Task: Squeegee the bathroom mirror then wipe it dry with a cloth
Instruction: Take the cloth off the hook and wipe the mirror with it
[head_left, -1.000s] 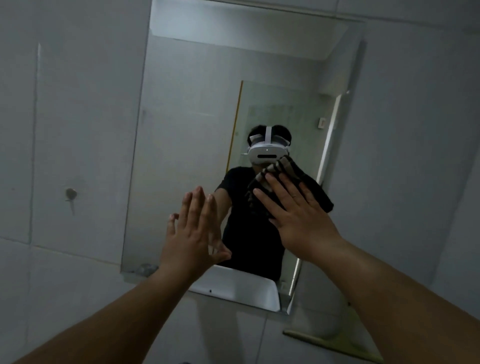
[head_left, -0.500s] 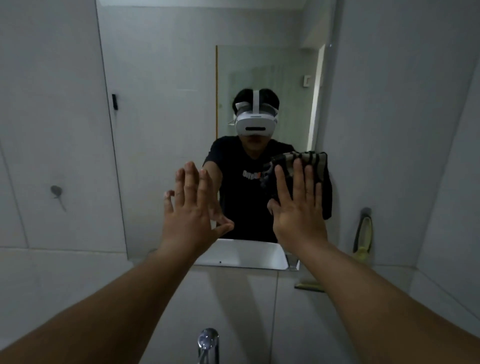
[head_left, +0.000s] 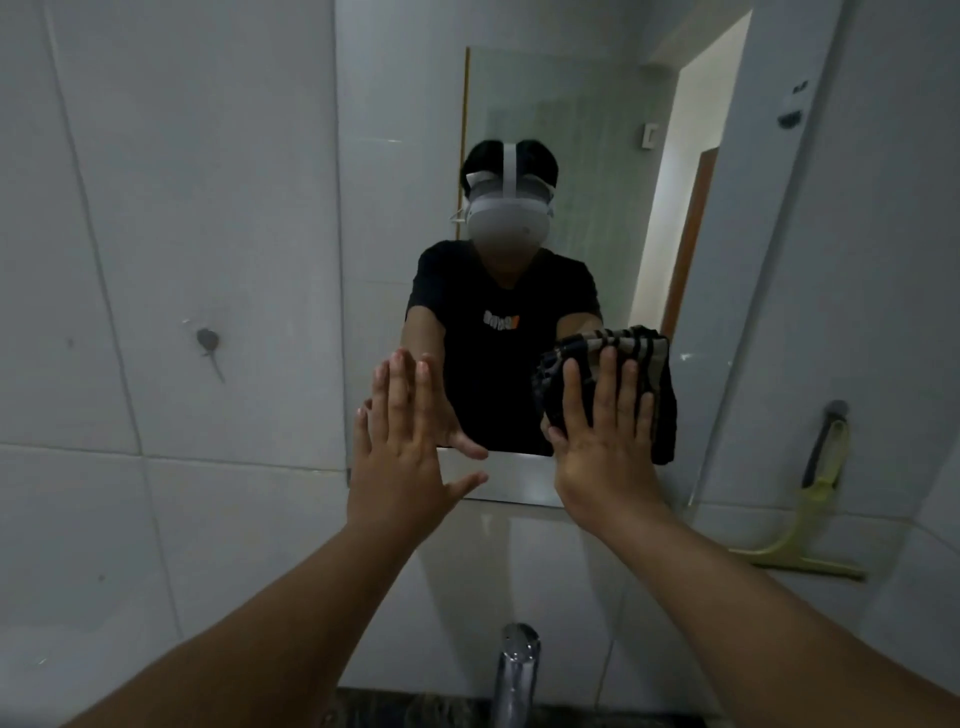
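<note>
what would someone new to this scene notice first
Two bare hands are pressed to the mirror low down: the left hand flat and empty, the right hand flattening a dark striped cloth against the glass. A yellow-green squeegee leans on the tiled wall at the right, set aside.

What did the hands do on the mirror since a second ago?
The right hand slid the cloth down to the mirror's lower right part. The left hand stayed flat and open near the lower edge. The squeegee stays leaning on the wall.
</note>
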